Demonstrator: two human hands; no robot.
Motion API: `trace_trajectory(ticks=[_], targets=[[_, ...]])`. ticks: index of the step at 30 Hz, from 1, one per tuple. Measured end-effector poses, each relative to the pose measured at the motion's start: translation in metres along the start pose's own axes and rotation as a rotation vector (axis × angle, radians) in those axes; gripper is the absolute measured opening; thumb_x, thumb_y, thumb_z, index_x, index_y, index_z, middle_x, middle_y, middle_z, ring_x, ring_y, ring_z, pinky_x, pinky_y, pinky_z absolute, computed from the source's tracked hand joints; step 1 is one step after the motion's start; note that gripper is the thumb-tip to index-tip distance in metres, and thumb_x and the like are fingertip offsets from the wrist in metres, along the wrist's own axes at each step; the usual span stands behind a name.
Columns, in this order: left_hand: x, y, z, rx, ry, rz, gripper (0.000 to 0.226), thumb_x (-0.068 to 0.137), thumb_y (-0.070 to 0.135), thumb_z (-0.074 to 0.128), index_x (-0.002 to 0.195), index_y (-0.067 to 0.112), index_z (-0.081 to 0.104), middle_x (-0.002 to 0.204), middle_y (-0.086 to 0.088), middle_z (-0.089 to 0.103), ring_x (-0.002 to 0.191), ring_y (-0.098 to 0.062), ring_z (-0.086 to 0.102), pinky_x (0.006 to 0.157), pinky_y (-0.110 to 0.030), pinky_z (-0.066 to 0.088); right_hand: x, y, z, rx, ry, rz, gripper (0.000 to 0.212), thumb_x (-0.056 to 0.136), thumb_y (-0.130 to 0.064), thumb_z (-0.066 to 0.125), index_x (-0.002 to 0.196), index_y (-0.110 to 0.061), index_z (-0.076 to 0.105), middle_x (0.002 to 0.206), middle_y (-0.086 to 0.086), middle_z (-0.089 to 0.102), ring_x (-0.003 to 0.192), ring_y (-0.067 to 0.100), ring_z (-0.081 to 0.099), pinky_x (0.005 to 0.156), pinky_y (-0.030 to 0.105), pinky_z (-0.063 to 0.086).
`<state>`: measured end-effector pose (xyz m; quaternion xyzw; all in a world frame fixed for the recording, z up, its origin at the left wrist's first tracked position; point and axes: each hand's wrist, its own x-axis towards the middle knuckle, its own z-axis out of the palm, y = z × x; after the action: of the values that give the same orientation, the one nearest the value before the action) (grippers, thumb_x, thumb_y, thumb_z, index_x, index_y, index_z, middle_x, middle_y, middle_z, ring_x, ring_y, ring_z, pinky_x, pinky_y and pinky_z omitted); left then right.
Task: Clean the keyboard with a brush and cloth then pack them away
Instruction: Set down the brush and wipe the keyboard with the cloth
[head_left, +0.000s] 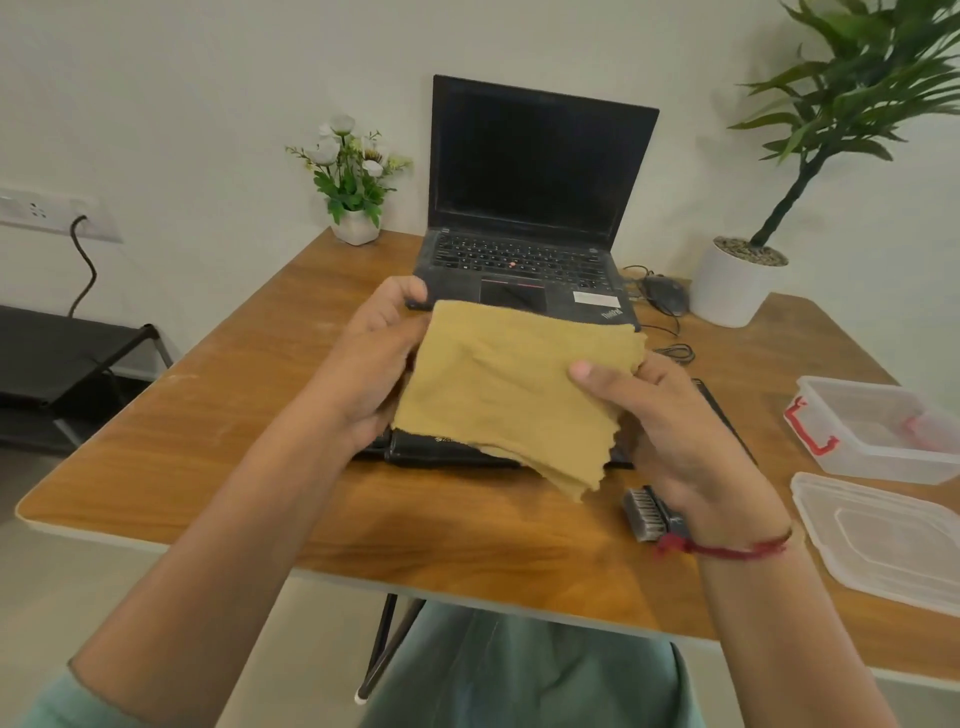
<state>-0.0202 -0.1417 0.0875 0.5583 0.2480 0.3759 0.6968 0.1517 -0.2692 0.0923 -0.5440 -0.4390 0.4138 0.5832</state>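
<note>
The yellow cloth (514, 384) hangs spread between 2 hands, its long axis running left to right and its near corner drooping toward the person. The left hand (374, 364) grips its left edge with curled fingers. The right hand (670, 431) pinches the right edge, thumb on top. Directly below lies the black keyboard (441, 449), mostly hidden, its long axis also crosswise on the surface (208, 415), so wiping likely means going straight down. The brush (647, 514) lies by the right wrist, bristles pointing left.
</note>
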Motion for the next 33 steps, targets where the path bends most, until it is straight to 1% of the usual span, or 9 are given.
trace_trajectory(ticks=[5, 11, 16, 18, 24, 27, 29, 31, 33], targets=[[-0.001, -0.009, 0.0, 0.061, -0.008, 0.032, 0.038, 0.098, 0.005, 0.039, 0.068, 0.02, 0.055, 0.065, -0.003, 0.048, 0.051, -0.012, 0.039, 0.041, -0.021, 0.019, 0.001, 0.015, 0.013, 0.376, 0.092, 0.15, 0.038, 0.075, -0.026, 0.057, 0.107, -0.008, 0.066, 0.104, 0.009, 0.072, 0.094, 0.026, 0.069, 0.08, 0.044, 0.056], [-0.01, -0.001, 0.007, 0.084, 0.007, -0.021, 0.023, 0.095, 0.024, 0.05, 0.074, 0.016, 0.05, 0.054, 0.009, 0.056, 0.046, -0.004, 0.053, 0.043, -0.017, 0.042, 0.004, 0.023, 0.028, 0.51, 0.085, 0.261, 0.025, 0.06, -0.028, 0.076, 0.082, -0.016, 0.079, 0.096, 0.009, 0.074, 0.087, 0.027, 0.072, 0.067, 0.046, 0.06], [-0.008, -0.003, -0.008, 0.036, 0.05, -0.098, 0.025, 0.086, 0.008, 0.063, 0.104, 0.02, 0.051, 0.066, 0.001, 0.069, 0.056, -0.006, 0.063, 0.044, -0.018, 0.047, 0.006, 0.024, 0.029, 0.505, 0.016, 0.328, 0.048, 0.067, -0.01, 0.069, 0.115, -0.006, 0.064, 0.108, 0.015, 0.07, 0.092, 0.031, 0.07, 0.064, 0.047, 0.059], [-0.007, -0.008, -0.015, 0.059, 0.052, -0.143, 0.031, 0.088, 0.009, 0.061, 0.114, 0.022, 0.052, 0.076, -0.001, 0.073, 0.067, -0.008, 0.068, 0.056, -0.024, 0.055, 0.008, 0.028, 0.031, 0.521, 0.005, 0.409, 0.06, 0.062, -0.01, 0.076, 0.119, 0.001, 0.06, 0.112, 0.019, 0.068, 0.095, 0.033, 0.069, 0.073, 0.048, 0.059], [-0.017, -0.025, -0.012, 0.394, 0.278, 0.052, 0.049, 0.085, 0.017, 0.068, 0.128, 0.03, 0.047, 0.118, 0.012, 0.062, 0.105, 0.0, 0.059, 0.087, -0.019, 0.05, 0.005, 0.016, 0.041, 0.415, 0.089, 0.252, 0.03, 0.085, -0.004, 0.059, 0.115, -0.008, 0.061, 0.102, 0.011, 0.072, 0.085, 0.028, 0.071, 0.059, 0.044, 0.059], [-0.036, -0.026, -0.001, 0.238, 0.389, 0.161, 0.048, 0.081, 0.03, 0.068, 0.126, 0.025, 0.052, 0.12, 0.013, 0.06, 0.107, 0.003, 0.058, 0.092, -0.016, 0.048, 0.002, 0.009, 0.053, 0.207, 0.262, 0.021, 0.019, 0.09, -0.005, 0.057, 0.102, -0.019, 0.064, 0.091, -0.005, 0.074, 0.085, 0.014, 0.071, 0.072, 0.036, 0.058], [-0.048, -0.024, 0.009, -0.116, 0.239, 0.011, 0.059, 0.077, 0.049, 0.063, 0.126, 0.017, 0.056, 0.117, 0.002, 0.067, 0.107, -0.007, 0.063, 0.097, -0.028, 0.049, -0.002, 0.005, 0.064, -0.05, 0.229, -0.196, 0.02, 0.092, -0.002, 0.056, 0.097, -0.019, 0.066, 0.083, -0.005, 0.073, 0.081, 0.013, 0.069, 0.07, 0.021, 0.053], [-0.052, -0.021, 0.013, -0.415, 0.072, -0.187, 0.075, 0.078, 0.062, 0.052, 0.128, 0.006, 0.055, 0.119, -0.011, 0.067, 0.111, -0.021, 0.063, 0.097, -0.037, 0.048, -0.006, 0.011, 0.071, -0.466, 0.02, -0.388, 0.033, 0.091, -0.001, 0.054, 0.115, -0.021, 0.063, 0.105, -0.005, 0.071, 0.102, 0.011, 0.063, 0.087, 0.016, 0.047], [-0.053, -0.019, 0.011, -0.526, -0.006, -0.3, 0.077, 0.084, 0.064, 0.046, 0.125, -0.001, 0.057, 0.119, -0.021, 0.064, 0.111, -0.031, 0.062, 0.093, -0.042, 0.046, -0.008, 0.024, 0.07, -0.953, -0.224, -0.48, 0.059, 0.085, -0.005, 0.05, 0.14, -0.027, 0.044, 0.144, -0.008, 0.045, 0.136, 0.006, 0.034, 0.114, 0.015, 0.018]])
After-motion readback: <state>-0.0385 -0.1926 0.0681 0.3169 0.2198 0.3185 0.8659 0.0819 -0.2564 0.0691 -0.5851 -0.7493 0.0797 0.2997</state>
